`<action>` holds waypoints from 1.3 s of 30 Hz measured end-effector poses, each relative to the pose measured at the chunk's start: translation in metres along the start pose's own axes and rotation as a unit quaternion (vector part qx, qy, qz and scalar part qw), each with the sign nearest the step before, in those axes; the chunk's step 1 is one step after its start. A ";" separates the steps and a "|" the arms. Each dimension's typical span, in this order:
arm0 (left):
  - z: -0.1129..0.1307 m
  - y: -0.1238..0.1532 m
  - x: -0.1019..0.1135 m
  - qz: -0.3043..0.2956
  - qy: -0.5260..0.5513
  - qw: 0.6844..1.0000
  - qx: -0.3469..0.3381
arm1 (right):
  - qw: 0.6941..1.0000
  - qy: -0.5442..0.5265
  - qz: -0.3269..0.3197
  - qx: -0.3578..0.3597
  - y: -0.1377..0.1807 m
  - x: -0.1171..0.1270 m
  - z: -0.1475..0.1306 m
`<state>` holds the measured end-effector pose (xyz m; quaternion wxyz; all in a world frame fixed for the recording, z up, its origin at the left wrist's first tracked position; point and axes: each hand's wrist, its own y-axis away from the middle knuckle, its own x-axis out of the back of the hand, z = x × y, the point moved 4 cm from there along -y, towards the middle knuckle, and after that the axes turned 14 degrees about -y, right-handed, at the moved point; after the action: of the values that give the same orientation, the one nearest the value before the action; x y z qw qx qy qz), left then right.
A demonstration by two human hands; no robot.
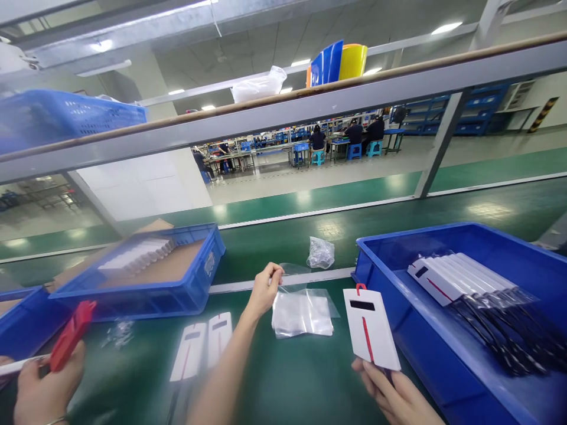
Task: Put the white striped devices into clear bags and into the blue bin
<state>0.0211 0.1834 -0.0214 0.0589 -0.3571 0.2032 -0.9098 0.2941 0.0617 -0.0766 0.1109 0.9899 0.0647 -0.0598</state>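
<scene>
My left hand (267,287) is closed in a pinch on a clear plastic bag (295,270), just above a stack of clear bags (303,314) on the green table. In my right hand (394,392) is a white flat device (371,330) with a dark window, a red stripe and a red loop at its top; my fingers grip its lower end. Two similar white devices (202,345) lie on the table left of my forearm. Several bagged white devices with black cords (458,274) rest in the blue bin at right.
A co-worker's hand (48,383) at far left holds a red tool (73,336). The right blue bin (425,348) borders my right hand. Another blue bin (133,301) with white parts stands at left. A crumpled clear bag (321,252) lies beyond the stack; a shelf rail (305,109) crosses above.
</scene>
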 end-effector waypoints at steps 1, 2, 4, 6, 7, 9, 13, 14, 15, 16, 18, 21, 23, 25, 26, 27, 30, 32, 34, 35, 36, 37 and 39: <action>0.003 0.003 0.009 0.015 0.011 1.000 0.013 | 1.000 -0.005 -0.002 -0.006 -0.002 -0.002 0.000; 0.006 0.009 0.017 0.021 0.022 0.999 0.025 | 1.000 -0.003 -0.006 -0.006 -0.005 -0.005 -0.001; 0.016 0.023 0.027 0.011 0.045 0.998 0.045 | 1.000 -0.001 -0.022 -0.001 -0.010 -0.012 -0.007; 0.027 0.043 0.031 -0.018 0.066 0.996 0.062 | 0.999 -0.004 -0.030 0.011 -0.015 -0.021 -0.018; 0.033 0.053 0.031 -0.037 0.076 0.994 0.073 | 0.999 -0.008 -0.028 0.019 -0.017 -0.025 -0.025; 0.044 0.074 0.030 -0.080 0.096 0.987 0.102 | 0.999 -0.013 -0.018 0.031 -0.020 -0.034 -0.040; 0.064 0.106 0.030 -0.138 0.118 0.973 0.145 | 0.997 0.016 -0.034 0.061 -0.015 -0.053 -0.064; 0.067 0.111 0.030 -0.144 0.121 0.971 0.151 | 0.996 0.028 -0.048 0.064 -0.013 -0.057 -0.067; 0.070 0.115 0.031 -0.150 0.123 0.969 0.156 | 0.995 0.041 -0.066 0.062 -0.010 -0.061 -0.069; 0.072 0.118 0.032 -0.155 0.126 0.966 0.162 | 0.993 0.054 -0.088 0.055 -0.008 -0.065 -0.069; 0.074 0.122 0.034 -0.166 0.132 0.962 0.170 | 0.989 0.076 -0.122 0.045 -0.005 -0.071 -0.066; 0.074 0.124 0.033 -0.185 0.155 0.955 0.169 | 0.985 0.094 -0.131 0.054 -0.002 -0.075 -0.058; 0.073 0.125 0.031 -0.186 0.175 0.952 0.166 | 0.984 0.096 -0.138 0.062 0.000 -0.077 -0.051; 0.073 0.124 0.028 -0.178 0.191 0.951 0.166 | 0.982 0.098 -0.150 0.062 0.002 -0.079 -0.045; 0.073 0.124 0.026 -0.171 0.195 0.951 0.167 | 0.981 0.100 -0.153 0.061 0.003 -0.079 -0.042; 0.072 0.125 0.024 -0.163 0.198 0.951 0.171 | 0.981 0.103 -0.151 0.058 0.004 -0.080 -0.040; 0.070 0.126 0.017 -0.143 0.210 0.949 0.185 | 0.982 0.117 -0.137 0.064 0.006 -0.079 -0.039; 0.069 0.127 0.014 -0.141 0.221 0.945 0.196 | 0.982 0.113 -0.132 0.076 0.007 -0.079 -0.041; 0.067 0.129 0.012 -0.143 0.227 0.941 0.206 | 0.983 0.092 -0.130 0.089 0.007 -0.079 -0.043; 0.067 0.130 0.012 -0.145 0.228 0.940 0.210 | 0.985 0.077 -0.130 0.088 0.007 -0.079 -0.044; 0.067 0.131 0.012 -0.146 0.228 0.939 0.213 | 0.985 0.066 -0.133 0.083 0.006 -0.078 -0.045; 0.067 0.131 0.013 -0.146 0.226 0.939 0.216 | 0.986 0.059 -0.138 0.075 0.006 -0.077 -0.045; 0.068 0.131 0.016 -0.146 0.220 0.939 0.219 | 0.985 0.057 -0.155 0.052 0.007 -0.075 -0.045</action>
<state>0.0506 0.0374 -0.0206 -0.0446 -0.1521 -0.0473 -0.9862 0.2264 0.0566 -0.0219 0.0450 0.9742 0.2199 -0.0229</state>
